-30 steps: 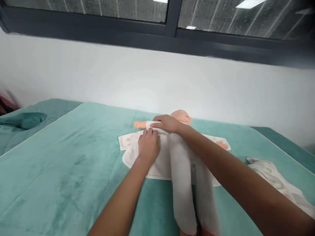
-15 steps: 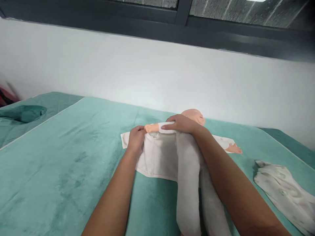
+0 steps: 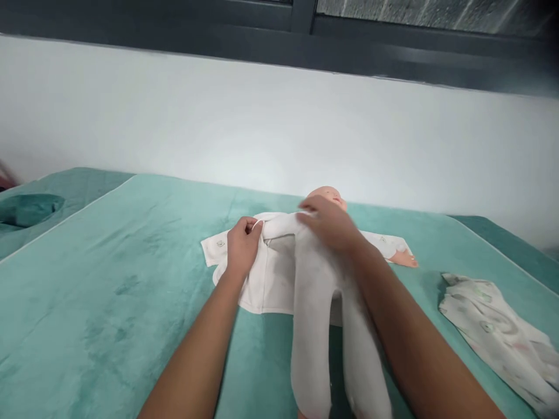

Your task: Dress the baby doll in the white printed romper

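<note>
A baby doll [image 3: 325,190] lies on its back, its head away from me and its white-covered legs [image 3: 312,331] toward me. Under it spreads a white baby shirt [image 3: 278,279]. One sleeve [image 3: 384,243] covers the doll's arm on the right, where the doll's hand [image 3: 404,258] sticks out. My left hand [image 3: 242,243] pinches the shirt's edge by the armhole on the left, where the end of the doll's other arm is hidden. Above the doll's chest is my right hand [image 3: 327,221], blurred, its fingers apart and holding nothing.
A crumpled printed baby garment [image 3: 498,331] lies on the right of the teal bed cover [image 3: 131,302]. Behind the bed rises a white wall [image 3: 196,122] with a dark window frame [image 3: 174,35] above. A darker teal bulge [image 3: 30,209] is at far left.
The doll's bare left-side hand, visible before, is now out of sight at the shirt's armhole. My right hand has come off the doll's arm. The view has shifted slightly.
</note>
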